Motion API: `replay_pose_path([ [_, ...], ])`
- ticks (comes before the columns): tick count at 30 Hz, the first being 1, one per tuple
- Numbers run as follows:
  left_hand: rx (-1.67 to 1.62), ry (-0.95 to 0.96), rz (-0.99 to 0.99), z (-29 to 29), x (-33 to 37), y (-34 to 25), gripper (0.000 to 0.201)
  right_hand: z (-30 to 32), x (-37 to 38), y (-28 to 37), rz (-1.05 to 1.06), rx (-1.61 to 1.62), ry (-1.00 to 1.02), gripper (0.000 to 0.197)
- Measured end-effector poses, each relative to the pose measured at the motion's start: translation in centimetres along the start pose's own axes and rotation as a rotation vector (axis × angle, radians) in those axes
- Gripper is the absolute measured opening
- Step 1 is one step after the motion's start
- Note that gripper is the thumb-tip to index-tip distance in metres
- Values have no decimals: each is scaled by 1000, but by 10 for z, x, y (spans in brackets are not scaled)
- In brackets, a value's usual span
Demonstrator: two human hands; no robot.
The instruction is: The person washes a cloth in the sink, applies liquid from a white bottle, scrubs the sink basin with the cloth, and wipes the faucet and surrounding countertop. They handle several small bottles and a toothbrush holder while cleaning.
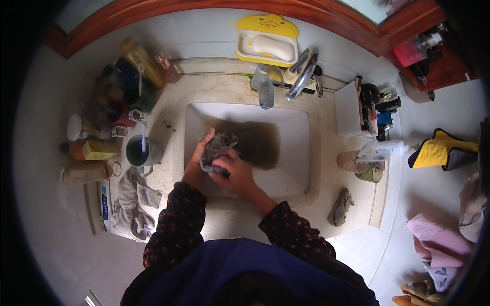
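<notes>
Over the left part of a white sink (296,153), both hands grip a wet, crumpled grey cloth (218,148); whether it is a sock or a rag I cannot make out. My left hand (195,162) is closed along the cloth's left side, with its thumb up. Fingers curled, my right hand (238,176) presses on the cloth's near right side. Murky brown water (260,145) lies in the basin beyond and beside the cloth.
A curved metal faucet (302,74) stands behind the sink, near a yellow duck-shaped soap dish (268,25). At left are a mug (144,153), bottles and crumpled grey fabric (135,204). A dark grey crumpled cloth (341,206) and a holder box (352,109) sit at right.
</notes>
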State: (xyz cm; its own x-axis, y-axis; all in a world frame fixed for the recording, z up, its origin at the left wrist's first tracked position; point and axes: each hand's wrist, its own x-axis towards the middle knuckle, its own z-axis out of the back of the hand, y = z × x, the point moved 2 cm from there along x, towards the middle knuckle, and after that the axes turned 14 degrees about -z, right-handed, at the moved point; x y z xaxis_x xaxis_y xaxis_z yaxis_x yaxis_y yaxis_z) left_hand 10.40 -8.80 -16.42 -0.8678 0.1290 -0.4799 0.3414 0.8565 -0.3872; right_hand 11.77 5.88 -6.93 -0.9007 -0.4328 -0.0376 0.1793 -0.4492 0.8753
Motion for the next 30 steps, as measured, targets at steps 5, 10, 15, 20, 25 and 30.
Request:
replay_pose_path([
  [5,352,129,-647,-89,-62,3,35,-16,-1,18,110,-34,-138,18],
  [10,226,-76,-233,23,-1,88,44,13,46,-29,39,-244,-242,20],
  [15,579,-316,-251,-36,-8,61,75,82,68,-145,-350,-231,-143,32],
  [20,539,-470,25,12,-11,23,95,83,72,-263,-447,-387,-245,63],
  [25,362,-393,-111,27,19,40,85,-27,75,-199,-535,298,334,43],
  [30,-102,-53,-34,-40,-20,-7,52,-3,23,-6,-28,207,217,34],
])
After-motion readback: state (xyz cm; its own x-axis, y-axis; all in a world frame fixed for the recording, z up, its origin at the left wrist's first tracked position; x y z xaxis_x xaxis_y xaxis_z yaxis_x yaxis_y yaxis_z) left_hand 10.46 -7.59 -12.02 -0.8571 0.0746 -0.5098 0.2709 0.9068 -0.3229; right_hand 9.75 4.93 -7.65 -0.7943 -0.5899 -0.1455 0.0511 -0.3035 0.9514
